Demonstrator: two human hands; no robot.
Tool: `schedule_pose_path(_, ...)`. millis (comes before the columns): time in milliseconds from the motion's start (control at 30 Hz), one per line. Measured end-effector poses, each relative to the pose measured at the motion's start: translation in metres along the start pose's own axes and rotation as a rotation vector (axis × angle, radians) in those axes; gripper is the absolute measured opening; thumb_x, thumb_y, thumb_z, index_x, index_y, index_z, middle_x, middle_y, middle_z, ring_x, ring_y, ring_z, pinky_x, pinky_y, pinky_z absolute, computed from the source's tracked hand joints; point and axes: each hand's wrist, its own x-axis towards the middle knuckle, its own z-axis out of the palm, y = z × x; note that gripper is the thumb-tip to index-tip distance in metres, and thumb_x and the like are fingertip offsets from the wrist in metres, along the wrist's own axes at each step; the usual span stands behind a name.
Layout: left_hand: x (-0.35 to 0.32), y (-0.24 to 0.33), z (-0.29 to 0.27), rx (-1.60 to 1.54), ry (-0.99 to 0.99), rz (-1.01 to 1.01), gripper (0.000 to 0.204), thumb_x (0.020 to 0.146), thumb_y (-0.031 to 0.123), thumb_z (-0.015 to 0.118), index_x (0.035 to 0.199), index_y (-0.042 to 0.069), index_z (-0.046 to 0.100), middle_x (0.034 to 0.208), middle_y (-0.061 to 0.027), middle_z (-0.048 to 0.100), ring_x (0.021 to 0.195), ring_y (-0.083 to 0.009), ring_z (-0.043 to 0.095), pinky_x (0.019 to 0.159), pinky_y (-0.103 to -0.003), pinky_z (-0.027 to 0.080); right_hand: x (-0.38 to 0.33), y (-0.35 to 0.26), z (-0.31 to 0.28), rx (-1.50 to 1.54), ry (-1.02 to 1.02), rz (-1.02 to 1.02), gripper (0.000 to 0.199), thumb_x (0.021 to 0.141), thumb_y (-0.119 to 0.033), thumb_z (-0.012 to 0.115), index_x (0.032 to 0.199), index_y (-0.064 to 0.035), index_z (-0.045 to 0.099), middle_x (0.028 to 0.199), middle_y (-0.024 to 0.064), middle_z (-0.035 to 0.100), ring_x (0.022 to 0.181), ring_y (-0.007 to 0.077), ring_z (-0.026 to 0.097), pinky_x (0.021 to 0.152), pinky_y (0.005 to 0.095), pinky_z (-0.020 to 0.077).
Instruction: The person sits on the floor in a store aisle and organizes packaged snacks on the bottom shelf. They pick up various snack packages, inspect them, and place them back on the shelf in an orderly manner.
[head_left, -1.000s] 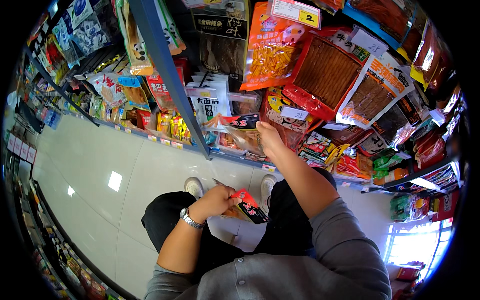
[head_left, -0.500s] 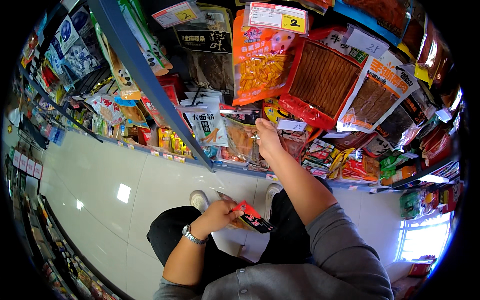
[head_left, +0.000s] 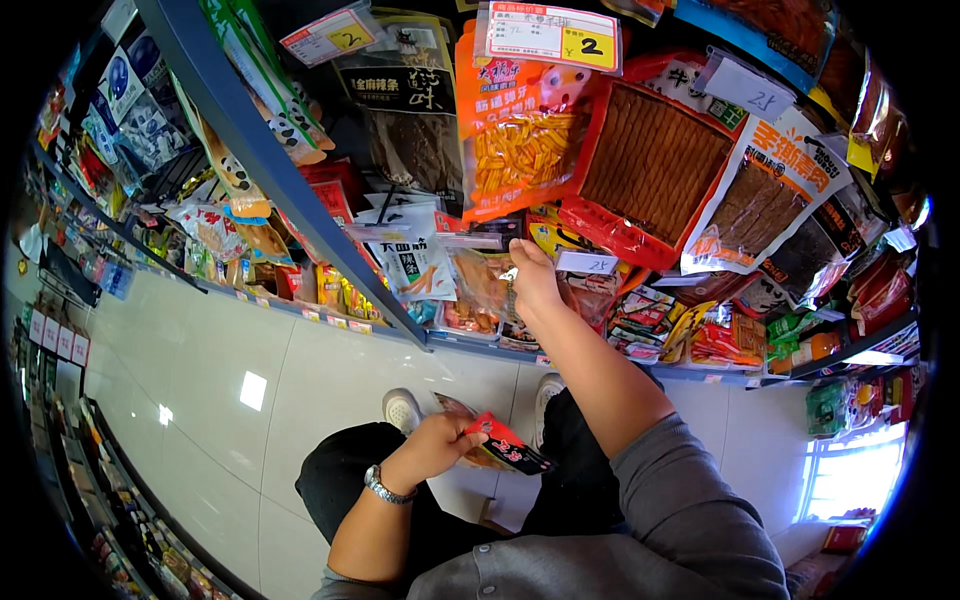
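Note:
My left hand (head_left: 440, 446), with a metal watch at the wrist, is closed on the top of a red and black snack packet (head_left: 508, 447) held low in front of my legs. Part of that packet hangs behind the hand. My right hand (head_left: 533, 283) reaches to the shelf rack, its fingers closed at the edge of a clear-fronted snack packet (head_left: 482, 272); the exact grip is partly hidden. Close above the hand is an orange packet (head_left: 523, 140) of yellow strips. A small white price tag (head_left: 587, 263) sits just right of the fingers.
A dark upright post (head_left: 290, 190) stands left of my reach. Red-framed packs of brown strips (head_left: 655, 165) and a white-and-orange packet (head_left: 765, 195) hang at the right. The bottom shelf's front edge (head_left: 480, 348) runs above the tiled floor (head_left: 200, 400). Another stocked shelf (head_left: 140, 510) is at lower left.
The view has shifted slightly, so the hanging packets look a little lower and larger. Both hands keep nearly the same places and grips; the left-hand packet has tilted slightly.

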Motion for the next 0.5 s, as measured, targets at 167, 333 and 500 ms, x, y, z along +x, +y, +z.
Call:
schedule_pose_path(167,-0.001,-0.003,0.0,-0.049,-0.009,0.03,0.019,0.087,0.014,0.058,0.087,-0.005,0.057,0.067,-0.0131,0.053,0.06,-0.0174,0.045,0.062,-0.029,0.043,-0.007,-0.005,0.001,-0.022,0.002,0.035,0.017,0.092,-0.023,0.05,0.094,-0.0075,0.057,0.081,0.0024,0.062,0.076,0.0126,0.058,0.077,0.0288,0.0365)
schedule_pose_path(333,-0.002,0.001,-0.002,-0.015,-0.002,0.029,0.019,0.087,0.014,0.057,0.087,-0.005,0.057,0.068,-0.0132,0.054,0.061,-0.0177,0.047,0.062,-0.029,0.043,-0.018,-0.015,0.008,0.004,0.025,0.099,0.018,0.092,-0.026,0.051,0.095,-0.01,0.057,0.083,0.0023,0.062,0.077,0.011,0.057,0.072,0.0272,0.0342)
schedule_pose_path(500,-0.001,0.002,-0.003,-0.034,-0.007,0.016,0.019,0.087,0.014,0.057,0.089,-0.005,0.058,0.069,-0.0128,0.056,0.062,-0.0179,0.048,0.063,-0.029,0.044,0.003,0.001,-0.001,-0.052,0.11,0.107,0.019,0.092,-0.027,0.051,0.099,-0.0114,0.057,0.086,0.0006,0.06,0.077,0.0087,0.052,0.067,0.0265,0.0333)
